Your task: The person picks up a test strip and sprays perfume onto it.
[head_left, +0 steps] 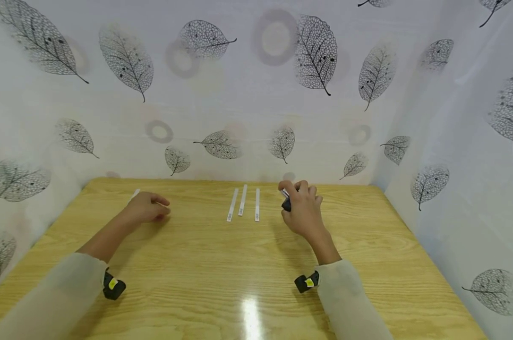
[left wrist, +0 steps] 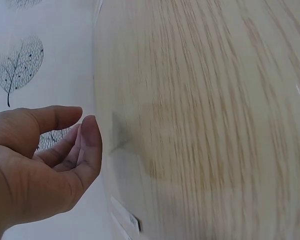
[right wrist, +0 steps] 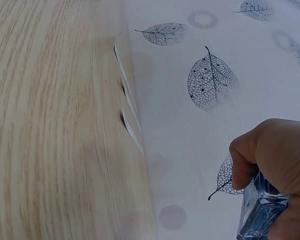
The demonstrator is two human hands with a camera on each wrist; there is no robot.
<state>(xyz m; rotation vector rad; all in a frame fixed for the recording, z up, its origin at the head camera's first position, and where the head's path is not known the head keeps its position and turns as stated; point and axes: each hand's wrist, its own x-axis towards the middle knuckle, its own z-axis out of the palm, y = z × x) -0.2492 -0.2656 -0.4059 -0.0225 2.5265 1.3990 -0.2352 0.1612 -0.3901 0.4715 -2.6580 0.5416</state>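
and there it is, a small dark object (right wrist: 262, 210) with shiny clear plastic, right of the three white strips (head_left: 242, 200), grasped in the right hand (head_left: 305, 210)! fingers and thumb curl around it, covering too much to say exactly what it is. those three strips lie side by side, slightly apart, near the far edge of the table (head_left: 197, 264), dark print at their near ends, the middle one set a touch farther back. well to their left, the left hand (head_left: 146, 206) is relaxed, fingers loosely bent, holding nothing, with a fourth strip (head_left: 134, 194) poking out behind it; whether they touch, can't tell! on the near side of the trio, each wrist carries a black camera (head_left: 114, 286) with a yellow patch, right where the pale sleeves (head_left: 350, 297) end. and what a surface: wood-grained and glossy all around the strips, a bright glare (head_left: 251, 316) blazing well in front of them. behind them rises a whitish wall covering (head_left: 239, 99), dark skeleton leaves and soft grey rings all over, coming round on their left and right too!
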